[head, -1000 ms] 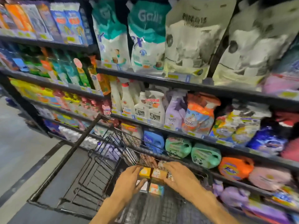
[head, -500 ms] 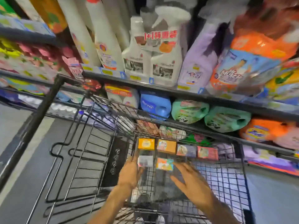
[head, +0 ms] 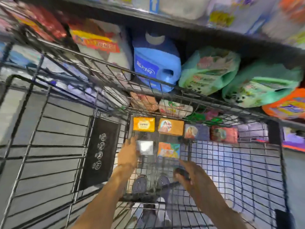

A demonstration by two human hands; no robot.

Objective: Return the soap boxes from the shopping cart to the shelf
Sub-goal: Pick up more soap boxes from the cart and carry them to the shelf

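Note:
Several soap boxes lie flat on the wire floor of the shopping cart (head: 105, 62). A yellow box (head: 143, 123), an orange box (head: 170, 126), a blue-purple box (head: 196, 132) and a red box (head: 224, 134) form the far row. A white box (head: 145, 147) and an orange-and-teal box (head: 168, 150) lie nearer. My left hand (head: 128, 156) reaches into the cart, fingers spread, with its fingertips at the white box's left edge. My right hand (head: 186, 173) hovers just below the orange-and-teal box with curled fingers and blurs around a dark patch.
The shelf (head: 189, 24) stands right beyond the cart. On it are a blue jug (head: 155, 63), green jugs (head: 209, 71) and an orange jug (head: 287, 106). Lower packs (head: 175, 108) show behind the cart's far wall. A dark panel (head: 99, 154) hangs inside the cart on the left.
The view has dropped and closed in on the cart floor. My left hand stays by the white box. My right hand has pulled back slightly and curled its fingers.

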